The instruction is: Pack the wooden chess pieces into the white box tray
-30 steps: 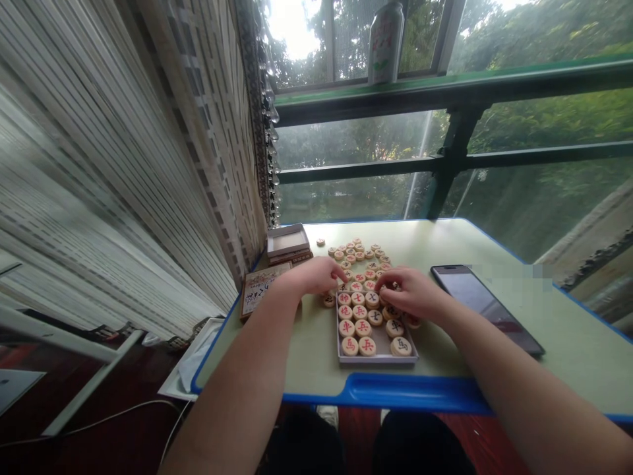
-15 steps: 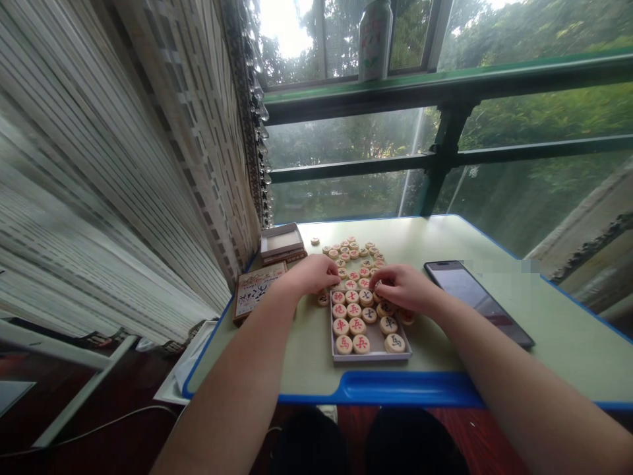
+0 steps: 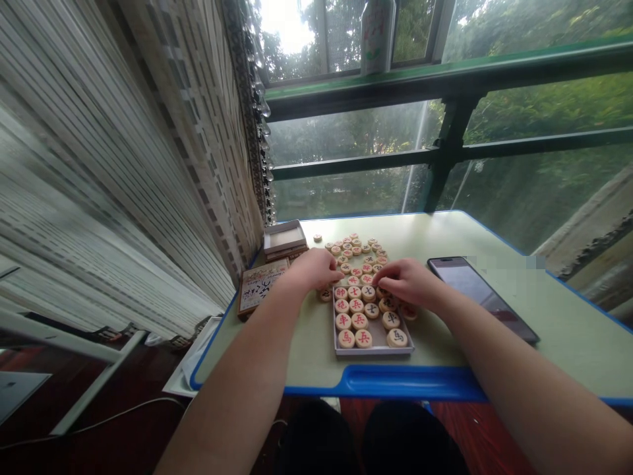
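Observation:
A shallow white box lies near the table's front edge, with round wooden Chinese chess pieces in it, marked in red or black. My left hand is beyond its far left corner, fingers curled together beside loose pieces; anything between the fingertips is hidden. Over the far right corner, my right hand has its fingers bent down onto a Chinese chess piece that they mostly cover. Inside the box, bare floor shows between the red and black pieces at the near side.
More loose pieces spread behind the box. One single piece lies apart at the back left. An open box and a printed box are at left. A phone lies at right; a can stands on the window rail.
The view has shifted slightly. Both hands stay close to the same places by the far corners of the white box, with only small finger movements. The pieces in the box look unchanged.

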The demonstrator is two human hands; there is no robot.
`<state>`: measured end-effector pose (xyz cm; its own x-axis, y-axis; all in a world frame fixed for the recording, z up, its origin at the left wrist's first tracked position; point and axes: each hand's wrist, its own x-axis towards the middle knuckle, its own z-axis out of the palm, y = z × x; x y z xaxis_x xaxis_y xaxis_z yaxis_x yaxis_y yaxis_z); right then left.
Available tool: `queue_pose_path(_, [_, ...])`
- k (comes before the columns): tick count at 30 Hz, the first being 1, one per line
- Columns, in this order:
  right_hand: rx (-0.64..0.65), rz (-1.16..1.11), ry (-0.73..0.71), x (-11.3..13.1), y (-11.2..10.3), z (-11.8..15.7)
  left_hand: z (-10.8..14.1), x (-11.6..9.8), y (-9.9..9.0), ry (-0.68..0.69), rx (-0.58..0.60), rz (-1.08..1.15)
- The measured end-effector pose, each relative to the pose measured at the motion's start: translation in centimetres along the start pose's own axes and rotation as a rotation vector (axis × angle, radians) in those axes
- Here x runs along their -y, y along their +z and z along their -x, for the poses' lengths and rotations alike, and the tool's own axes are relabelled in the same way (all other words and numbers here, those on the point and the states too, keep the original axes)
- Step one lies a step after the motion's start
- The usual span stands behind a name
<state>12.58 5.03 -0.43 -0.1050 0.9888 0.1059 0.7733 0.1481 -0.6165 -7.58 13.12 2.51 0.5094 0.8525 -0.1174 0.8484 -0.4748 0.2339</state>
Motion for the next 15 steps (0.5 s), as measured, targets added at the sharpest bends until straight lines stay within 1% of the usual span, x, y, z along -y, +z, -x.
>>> queue_pose_path(6, [-0.019, 0.018, -0.064, 0.0, 0.1, 0.1, -0.7, 0.9, 0.5, 0.062, -0.018, -0.001])
queue_pose_path(9, [-0.033, 0.037, -0.092, 0.1, 0.0, 0.1, -0.8, 1.6, 0.1, 0.064, -0.070, 0.030])
queue_pose_path(10, [-0.033, 0.046, -0.100, 0.2, 0.0, 0.2, -0.7, 1.9, -0.1, 0.058, -0.069, 0.045])
queue_pose_path(13, [-0.023, 0.067, -0.104, 0.2, 0.0, 0.3, -0.5, 2.5, -0.6, 0.058, -0.003, 0.064])
queue_pose_path(15, [-0.023, 0.089, -0.093, 0.2, 0.0, 0.3, -0.6, 2.8, -0.5, 0.064, 0.025, 0.050])
